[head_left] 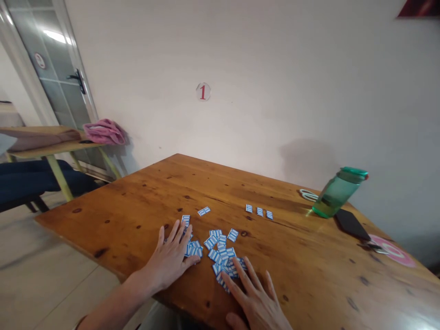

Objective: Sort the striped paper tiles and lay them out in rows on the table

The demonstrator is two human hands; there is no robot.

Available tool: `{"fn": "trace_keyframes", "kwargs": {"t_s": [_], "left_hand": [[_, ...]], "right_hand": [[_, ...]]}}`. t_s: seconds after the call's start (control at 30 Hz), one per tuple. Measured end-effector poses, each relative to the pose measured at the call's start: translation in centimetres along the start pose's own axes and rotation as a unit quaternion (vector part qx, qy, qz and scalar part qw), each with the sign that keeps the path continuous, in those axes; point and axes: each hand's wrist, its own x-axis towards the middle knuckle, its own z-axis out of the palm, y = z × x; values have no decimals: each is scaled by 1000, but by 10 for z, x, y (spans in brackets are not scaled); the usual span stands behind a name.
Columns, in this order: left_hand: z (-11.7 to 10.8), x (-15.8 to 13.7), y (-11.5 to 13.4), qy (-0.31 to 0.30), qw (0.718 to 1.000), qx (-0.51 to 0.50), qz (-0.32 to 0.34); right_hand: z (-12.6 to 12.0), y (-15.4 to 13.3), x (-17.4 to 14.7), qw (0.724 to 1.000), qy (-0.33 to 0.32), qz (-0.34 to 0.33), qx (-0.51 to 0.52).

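Small blue-and-white cards [222,254] lie in a loose, overlapping heap near the front of the wooden table. My left hand [176,252] rests flat with fingers spread, partly covering more of these cards [194,248] at the left of the heap. My right hand [256,293] lies with fingers apart at the heap's right side, its fingertips over the edge cards. One card [204,211] sits alone beyond the heap. Farther right, three small card groups [260,212] stand in a short row. What lies under my palms is hidden.
On the wooden table [154,188], a green bottle [340,192] stands at the right, beside a white cable [308,195], a dark flat object [352,224], keys [373,247] and a pink round sticker [393,251]. Another table [44,149] with a pink cloth [105,132] is at the left.
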Motion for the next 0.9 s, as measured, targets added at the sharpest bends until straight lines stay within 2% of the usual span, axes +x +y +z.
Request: {"fn": "trace_keyframes", "kwargs": {"t_s": [0.23, 0.33, 0.4, 0.43, 0.53, 0.63, 0.7, 0.8, 0.9], "left_hand": [[-14, 6, 4, -12, 1000, -23, -7], [-20, 13, 5, 1, 1000, -27, 0], [-23, 17, 9, 7, 999, -34, 10], [-25, 19, 12, 4, 999, -40, 19], [-29, 19, 26, -32, 994, -60, 81], [-25, 14, 44, -83, 981, -67, 163], [-19, 9, 52, -102, 974, -66, 190], [-10, 2, 55, -104, 975, -65, 185], [-11, 0, 50, -108, 976, -90, 168]], "right_hand": [[-12, -12, 6, 998, 5, -53, 25], [-22, 0, 13, 996, 51, -53, 53], [-29, 15, 24, 992, 102, -19, 69], [-33, 23, 31, 989, 130, -6, 75], [-44, 42, 56, 976, 198, -18, 86], [-49, 46, 77, 973, 216, -31, 79], [-48, 43, 85, 973, 218, -34, 74], [-42, 37, 89, 968, 243, 5, 69], [-35, 34, 87, 964, 254, 61, 49]]}}
